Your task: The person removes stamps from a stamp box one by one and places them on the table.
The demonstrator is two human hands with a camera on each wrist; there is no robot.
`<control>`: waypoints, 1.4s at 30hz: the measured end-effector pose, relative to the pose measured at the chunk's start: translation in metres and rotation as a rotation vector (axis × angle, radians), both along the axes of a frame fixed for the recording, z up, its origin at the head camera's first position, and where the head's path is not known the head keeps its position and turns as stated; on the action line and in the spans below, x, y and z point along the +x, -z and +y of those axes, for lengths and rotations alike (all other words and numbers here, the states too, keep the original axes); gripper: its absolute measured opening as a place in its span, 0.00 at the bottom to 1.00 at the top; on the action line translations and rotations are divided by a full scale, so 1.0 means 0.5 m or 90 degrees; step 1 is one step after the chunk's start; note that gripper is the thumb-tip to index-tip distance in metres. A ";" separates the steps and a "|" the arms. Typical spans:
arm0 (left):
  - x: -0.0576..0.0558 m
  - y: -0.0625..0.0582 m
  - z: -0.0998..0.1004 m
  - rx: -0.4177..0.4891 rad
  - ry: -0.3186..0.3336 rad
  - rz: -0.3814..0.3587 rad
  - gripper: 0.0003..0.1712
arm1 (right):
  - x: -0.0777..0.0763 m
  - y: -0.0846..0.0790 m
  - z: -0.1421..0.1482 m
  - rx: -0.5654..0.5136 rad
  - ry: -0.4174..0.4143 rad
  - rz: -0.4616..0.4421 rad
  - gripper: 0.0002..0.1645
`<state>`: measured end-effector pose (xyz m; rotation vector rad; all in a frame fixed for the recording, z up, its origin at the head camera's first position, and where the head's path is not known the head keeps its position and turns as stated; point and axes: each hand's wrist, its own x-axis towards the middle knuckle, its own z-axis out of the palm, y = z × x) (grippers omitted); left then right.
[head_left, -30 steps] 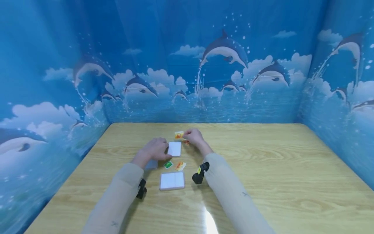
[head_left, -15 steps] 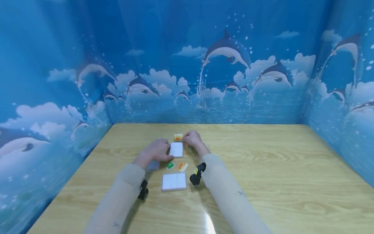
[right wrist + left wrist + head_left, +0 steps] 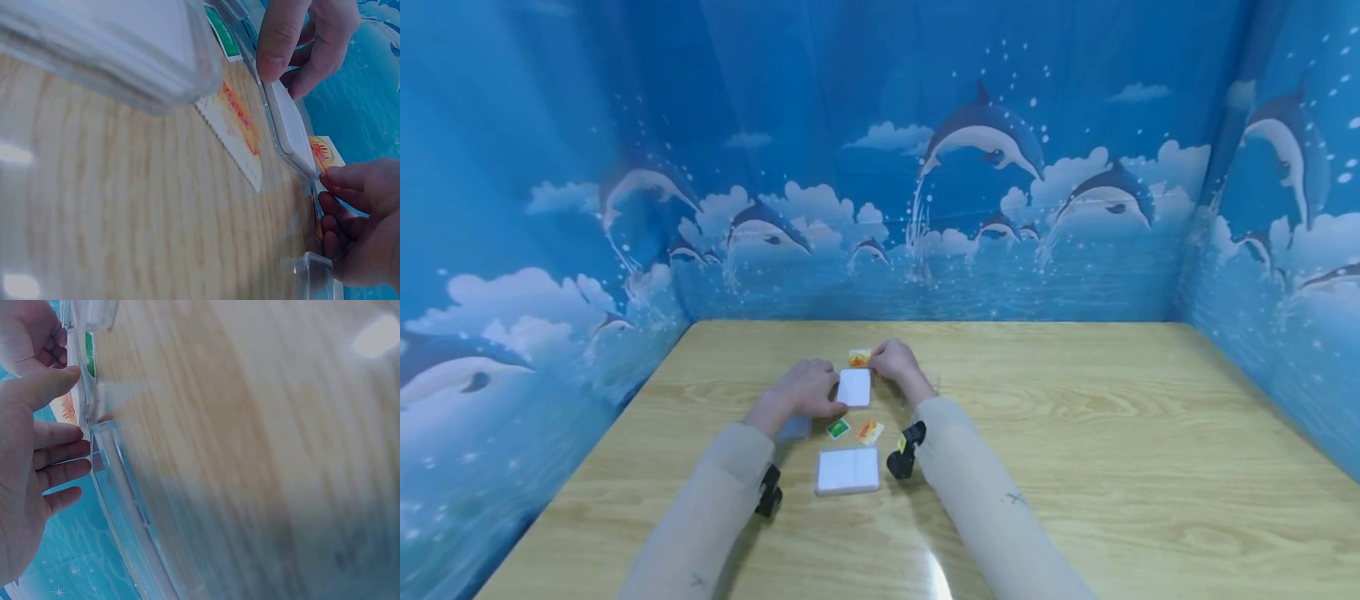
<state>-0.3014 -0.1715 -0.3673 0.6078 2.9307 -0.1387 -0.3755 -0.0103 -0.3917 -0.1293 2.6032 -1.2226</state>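
In the head view my left hand (image 3: 805,388) lies beside a small clear case with a white top (image 3: 854,388). Its thumb touches the near left corner, and the fingers stay fairly straight along the left side. Beyond that case is a yellow-and-orange postage stamp (image 3: 859,358), whose right edge my right hand (image 3: 895,362) pinches between thumb and forefinger. The right wrist view shows those fingertips (image 3: 331,178) at the stamp's corner, with a bit of orange paper (image 3: 319,219) partly hidden under the other fingers. An orange stamp (image 3: 870,432) and a green stamp (image 3: 838,428) lie nearer.
A larger clear case with a white top (image 3: 847,471) sits at the front, between the forearms. Another clear piece (image 3: 795,428) shows by the left wrist, and a clear plastic corner (image 3: 312,272) stands near my right hand. A dolphin-print curtain (image 3: 925,208) borders the wooden table (image 3: 1075,433).
The head view has shifted slightly. My left hand keeps its place at the case; my right hand stays at the far stamp, and the orange stamp beneath it shows less now.
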 end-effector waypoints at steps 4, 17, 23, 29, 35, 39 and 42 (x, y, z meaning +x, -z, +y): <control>-0.001 0.004 -0.001 -0.002 -0.002 -0.002 0.23 | 0.001 0.001 0.000 0.008 -0.001 0.003 0.08; -0.002 0.004 -0.001 -0.001 0.001 0.002 0.22 | 0.012 -0.001 0.006 0.025 -0.011 0.059 0.10; -0.003 0.004 -0.001 -0.003 -0.001 0.004 0.24 | 0.016 -0.003 0.013 0.025 -0.007 0.109 0.13; -0.004 0.006 -0.004 0.003 0.008 0.007 0.25 | 0.012 -0.011 0.024 -0.028 -0.005 0.130 0.15; -0.006 0.003 -0.006 0.016 0.002 0.008 0.27 | 0.010 -0.027 0.044 -0.055 -0.022 0.120 0.16; -0.009 -0.001 -0.004 0.021 0.008 0.020 0.29 | 0.012 -0.038 0.062 -0.054 -0.057 0.131 0.16; -0.011 -0.006 -0.002 0.031 0.019 0.030 0.32 | 0.015 -0.046 0.076 -0.028 -0.099 0.171 0.17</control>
